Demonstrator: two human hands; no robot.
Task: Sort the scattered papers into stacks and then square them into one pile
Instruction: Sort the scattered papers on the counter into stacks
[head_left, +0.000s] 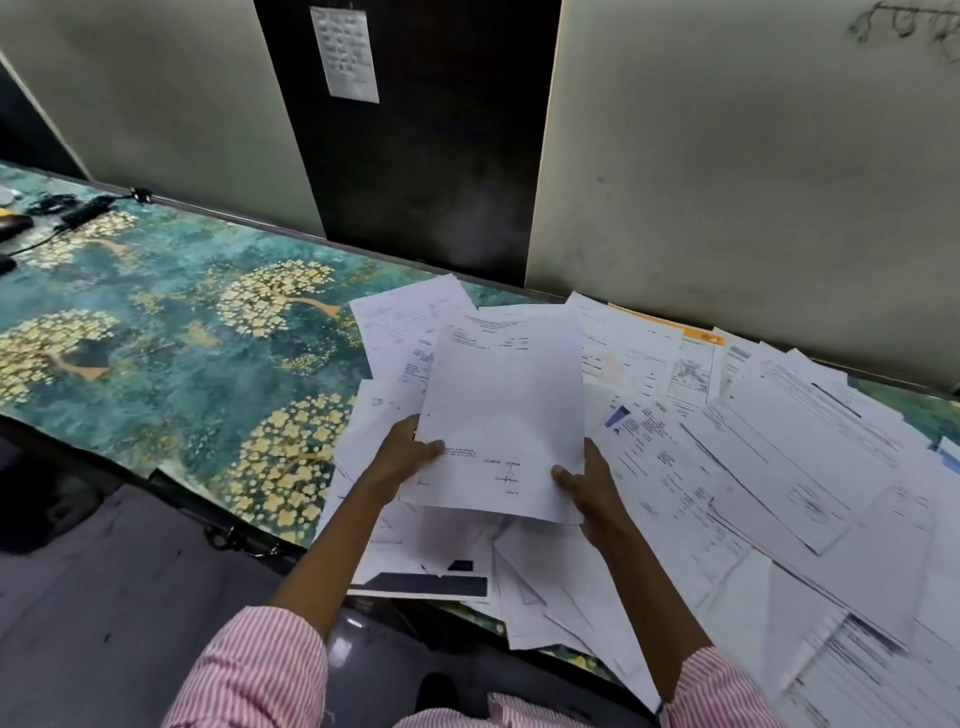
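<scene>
Between left hand (408, 452) and right hand (589, 486) hangs a sheet (504, 405), long axis pointing away; both hands' fingers (563, 475) pinch its near edge. Scattered papers (779, 467) lie beneath and mostly rightward, nearer the right hand, on the tabletop (156, 338).

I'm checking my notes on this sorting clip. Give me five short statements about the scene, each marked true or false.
1. The left hand and the right hand both hold one sheet above the scattered papers. True.
2. The papers form one squared pile. False: they lie spread out and overlapping.
3. The tablecloth is plain red. False: it is teal with yellow flowering trees.
4. A paper note hangs on the dark panel behind the table. True.
5. Papers cover the table's far left end. False: black cables lie there, and the papers are on the right.
</scene>
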